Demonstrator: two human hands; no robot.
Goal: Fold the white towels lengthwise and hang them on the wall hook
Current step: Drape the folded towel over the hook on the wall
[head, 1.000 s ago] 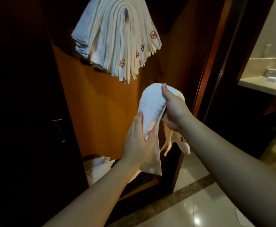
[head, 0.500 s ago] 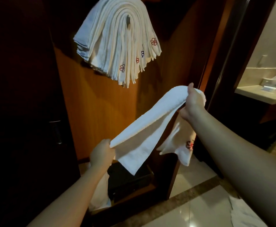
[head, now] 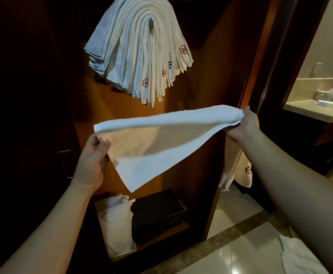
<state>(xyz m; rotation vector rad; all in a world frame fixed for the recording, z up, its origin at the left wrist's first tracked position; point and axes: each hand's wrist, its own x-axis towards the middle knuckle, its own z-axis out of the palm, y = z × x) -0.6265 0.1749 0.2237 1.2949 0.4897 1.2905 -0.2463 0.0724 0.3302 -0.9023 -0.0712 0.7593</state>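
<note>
I hold a white towel stretched almost level in front of the wooden wall panel. My left hand pinches its left end and my right hand grips its right end, from which a loose part with a red flower emblem hangs down behind my forearm. One corner droops below the middle. Above, several folded white towels with red and blue emblems hang over the metal wall hook, which shows at their centre.
A low open shelf holds a black box and a white bag. More white cloth lies on the glossy tiled floor at lower right. A doorway on the right opens to a beige counter.
My hands moved apart, drawing the bunched towel out. The left hand rose and the right hand shifted right, so the towel went from slanted to nearly level.
</note>
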